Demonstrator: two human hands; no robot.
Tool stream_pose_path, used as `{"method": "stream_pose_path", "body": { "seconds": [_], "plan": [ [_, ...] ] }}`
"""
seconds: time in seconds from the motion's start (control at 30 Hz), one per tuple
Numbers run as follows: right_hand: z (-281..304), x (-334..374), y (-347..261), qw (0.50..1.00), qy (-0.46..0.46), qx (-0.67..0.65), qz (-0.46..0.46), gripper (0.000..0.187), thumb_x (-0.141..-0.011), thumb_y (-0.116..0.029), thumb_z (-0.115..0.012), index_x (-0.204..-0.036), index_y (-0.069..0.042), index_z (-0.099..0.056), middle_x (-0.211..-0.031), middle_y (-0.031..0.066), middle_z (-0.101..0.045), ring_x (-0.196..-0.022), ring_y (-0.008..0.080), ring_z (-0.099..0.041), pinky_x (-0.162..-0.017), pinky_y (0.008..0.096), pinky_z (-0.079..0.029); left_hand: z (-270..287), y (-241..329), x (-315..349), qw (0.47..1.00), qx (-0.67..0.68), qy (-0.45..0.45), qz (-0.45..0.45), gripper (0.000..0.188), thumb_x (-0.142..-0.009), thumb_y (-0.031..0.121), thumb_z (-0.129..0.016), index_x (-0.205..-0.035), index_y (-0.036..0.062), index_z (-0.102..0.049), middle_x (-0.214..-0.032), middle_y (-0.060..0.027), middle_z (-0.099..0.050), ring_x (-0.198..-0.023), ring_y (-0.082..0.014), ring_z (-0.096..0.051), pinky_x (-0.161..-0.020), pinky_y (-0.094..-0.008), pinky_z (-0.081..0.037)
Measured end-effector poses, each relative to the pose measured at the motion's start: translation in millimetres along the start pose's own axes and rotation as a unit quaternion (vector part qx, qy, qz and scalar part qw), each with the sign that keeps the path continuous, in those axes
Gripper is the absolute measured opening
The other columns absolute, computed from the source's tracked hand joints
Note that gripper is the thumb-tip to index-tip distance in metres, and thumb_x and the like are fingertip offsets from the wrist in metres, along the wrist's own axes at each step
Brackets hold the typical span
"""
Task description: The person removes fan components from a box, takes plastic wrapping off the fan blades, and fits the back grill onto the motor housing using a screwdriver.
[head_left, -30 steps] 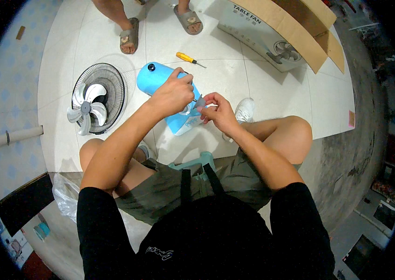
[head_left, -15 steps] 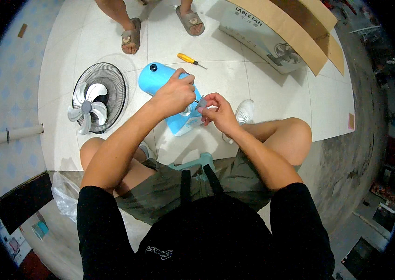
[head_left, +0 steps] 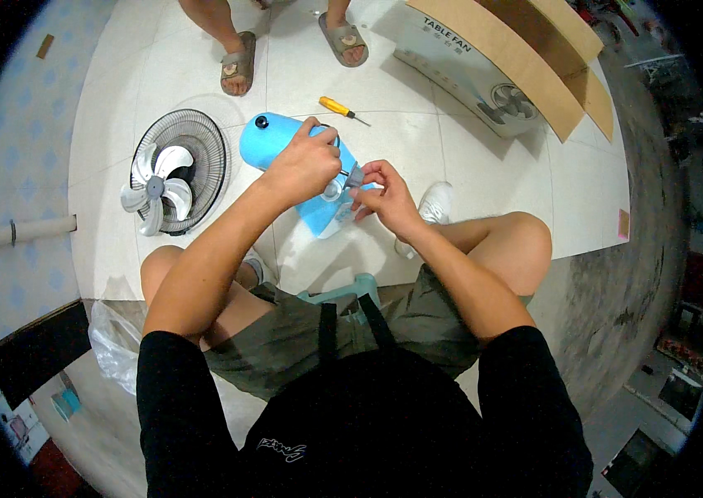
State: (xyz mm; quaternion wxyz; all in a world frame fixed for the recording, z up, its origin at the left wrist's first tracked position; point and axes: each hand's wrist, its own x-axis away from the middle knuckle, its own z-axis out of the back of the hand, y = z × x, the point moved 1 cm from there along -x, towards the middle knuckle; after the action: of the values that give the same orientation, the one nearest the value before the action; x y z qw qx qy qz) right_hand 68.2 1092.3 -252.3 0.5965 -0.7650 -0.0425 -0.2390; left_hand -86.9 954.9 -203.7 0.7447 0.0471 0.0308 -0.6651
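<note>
Right grip (head_left: pixel 388 199) pinches small grey piece (head_left: pixel 355 177); left grip (head_left: pixel 308 170) curls over blue fan body (head_left: pixel 273 143), grasping what, I can't tell. Body on floor (head_left: pixel 497 187): I'd guess heavyish, stiff, slick; cradle both ends. Grey piece likely light; edge hold.

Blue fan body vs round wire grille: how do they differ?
- Colour: the blue fan body is bright blue; the round wire grille is dark.
- Form: the body is elongated and solid-faced; the grille is a round, open mesh.
- Handling: the left hand is over the body; no hand is at the grille.
Shared: pale floor tiles surround both.
</note>
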Motion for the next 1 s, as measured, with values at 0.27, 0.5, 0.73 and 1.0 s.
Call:
{"method": "stream_pose_path", "body": {
  "seconds": [0.27,0.5,0.73,1.0],
  "plan": [
    [-6,-18,-18,0.998,-0.023,0.013,0.053,0.046,-0.089,-0.016,-0.079,-0.121,0.001,-0.052,-0.106,0.0142,-0.063,-0.073,0.0178,-0.069,-0.063,0.0303,-0.06,4,-2,11,1.0,-0.003,0.012,0.008,0.009,-0.072,0.014,-0.069,-0.069,0.0098,-0.076,-0.075,-0.0006,-0.07,-0.099,-0.0197,-0.062,-0.108,-0.0512,-0.041],
    [-14,-32,-29,0.996,-0.055,0.041,0.059,0.039,-0.092,-0.013,-0.074,-0.122,0.0,-0.052,-0.105,0.0137,-0.064,-0.076,0.0159,-0.069,-0.067,0.0287,-0.059,21,-19,29,0.998,0.025,0.047,0.043,0.011,-0.071,0.015,-0.073,-0.078,0.0077,-0.076,-0.084,-0.0002,-0.072,-0.095,-0.0201,-0.061,-0.1,-0.0434,-0.045],
    [-33,-24,-17,0.96,-0.073,0.168,0.209,0.05,-0.09,-0.025,-0.077,-0.126,0.0,-0.053,-0.098,0.0154,-0.069,-0.069,0.017,-0.068,-0.061,0.0306,-0.056,25,-33,51,0.995,0.041,0.073,0.062,0.019,-0.068,0.015,-0.079,-0.085,0.0066,-0.077,-0.088,-0.0013,-0.073,-0.096,-0.0203,-0.061,-0.097,-0.041,-0.046],
    [-40,-20,-32,0.963,-0.055,0.221,0.142,0.061,-0.084,-0.023,-0.082,-0.133,-0.004,-0.05,-0.105,0.0112,-0.067,-0.078,0.0129,-0.067,-0.067,0.0277,-0.054,26,-34,56,0.994,0.052,0.07,0.065,0.018,-0.07,0.016,-0.079,-0.085,0.0073,-0.076,-0.089,-0.0008,-0.074,-0.096,-0.0214,-0.061,-0.097,-0.0408,-0.045]
  ]
}}
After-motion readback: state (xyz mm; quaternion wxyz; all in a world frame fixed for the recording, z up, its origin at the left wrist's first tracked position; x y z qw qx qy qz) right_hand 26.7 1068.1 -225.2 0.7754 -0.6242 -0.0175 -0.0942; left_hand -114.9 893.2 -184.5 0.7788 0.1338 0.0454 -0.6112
